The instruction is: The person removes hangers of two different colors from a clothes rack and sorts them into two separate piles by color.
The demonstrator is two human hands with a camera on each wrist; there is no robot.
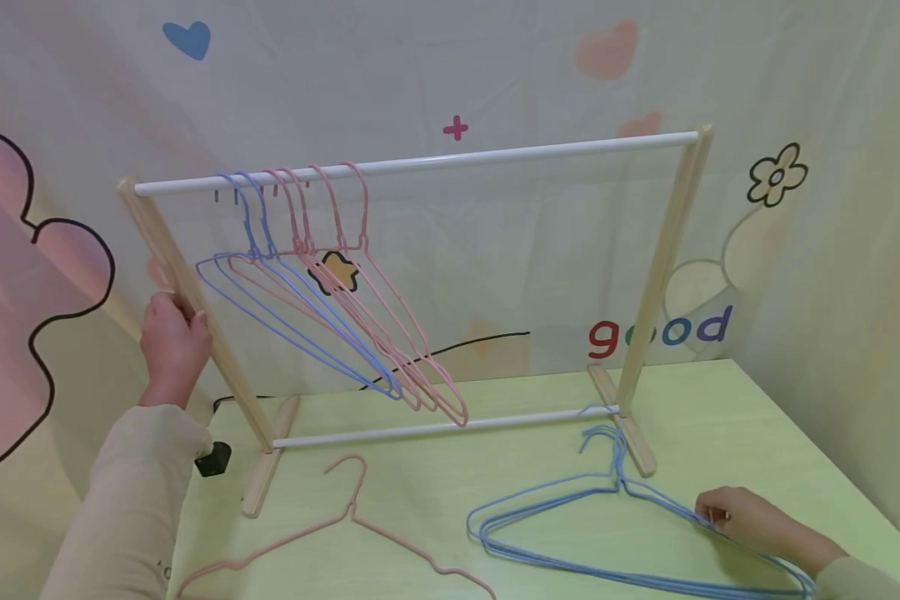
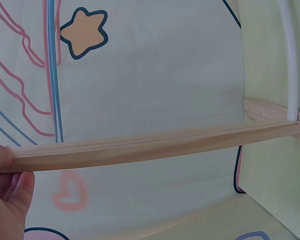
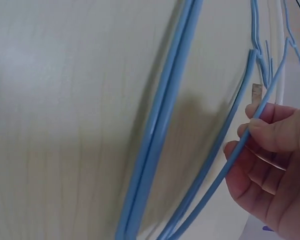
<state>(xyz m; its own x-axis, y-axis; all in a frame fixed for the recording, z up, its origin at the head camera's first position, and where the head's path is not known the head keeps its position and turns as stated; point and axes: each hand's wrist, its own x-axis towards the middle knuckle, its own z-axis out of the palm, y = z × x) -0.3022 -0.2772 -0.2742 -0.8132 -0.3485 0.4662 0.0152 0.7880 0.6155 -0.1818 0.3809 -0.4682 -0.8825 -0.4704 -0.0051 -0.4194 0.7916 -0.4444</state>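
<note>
My left hand (image 1: 175, 342) grips the left wooden post (image 1: 234, 371) of a clothes rack, thumb and fingers on either side of it in the left wrist view. At the lower right, my right hand (image 1: 750, 527) pinches the sloping arm of a blue clothes hanger (image 3: 221, 174) between thumb and fingers. This hanger stands slightly raised from the other blue hangers (image 1: 570, 569) stacked under it on the table. Two blue hangers (image 1: 292, 340) and several pink hangers (image 1: 399, 296) hang from the left part of the white top rail (image 1: 525, 155).
A lone pink hanger (image 1: 281, 546) lies flat on the pale green table (image 1: 420, 475) at the front left. The rack's lower white bar (image 1: 435, 429) and wooden feet (image 1: 641, 446) stand behind the hangers. A printed curtain (image 1: 495, 275) hangs behind; a small black object (image 1: 213, 459) sits by the left edge.
</note>
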